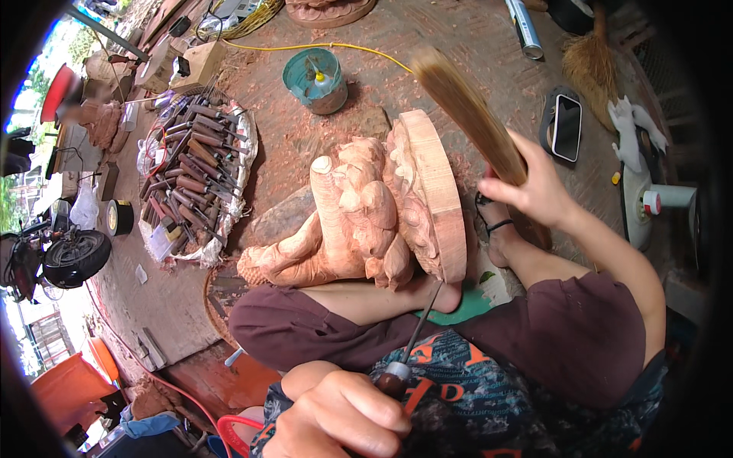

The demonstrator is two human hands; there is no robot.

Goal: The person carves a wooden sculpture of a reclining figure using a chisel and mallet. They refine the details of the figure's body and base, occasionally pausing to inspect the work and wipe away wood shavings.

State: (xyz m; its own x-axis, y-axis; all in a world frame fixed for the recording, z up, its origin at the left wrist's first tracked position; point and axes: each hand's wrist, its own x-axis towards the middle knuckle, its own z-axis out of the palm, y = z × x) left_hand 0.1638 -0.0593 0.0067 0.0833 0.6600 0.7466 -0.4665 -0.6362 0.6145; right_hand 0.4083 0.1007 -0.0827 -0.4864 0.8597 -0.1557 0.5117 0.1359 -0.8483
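The reddish wooden carving (359,214) lies on its side on the floor (443,30), in the middle of the scene, close in front of the seated person. Its round base (447,195) stands on edge at the right, while the carved forms reach out to the left. The near side rests by the person's folded left leg (359,300), with a bare foot (450,296) just beside the base's near end; leg and foot probably serve as a stop against rolling.

The left hand (343,416), nearest of all, has its fingers curled firmly round the handle of a slim chisel (421,322). The blade points away toward the near end of the base (whether its tip touches the wood, I cannot tell). The right hand (534,179), to the right of the carving, has its fingers wrapped round a long wooden mallet (473,114), held raised and slanting to the far left, seemingly to leave room for a swing.

Farther out, at the left, many wood-handled tools (195,164) lie bundled on a pale sack (243,164), likely kept there for easy choosing. On the far side stands a teal bucket (314,99) holding a small bottle. At the right, a phone (566,127) and a straw broom (592,61) sit beyond the mallet, apart from the wood.
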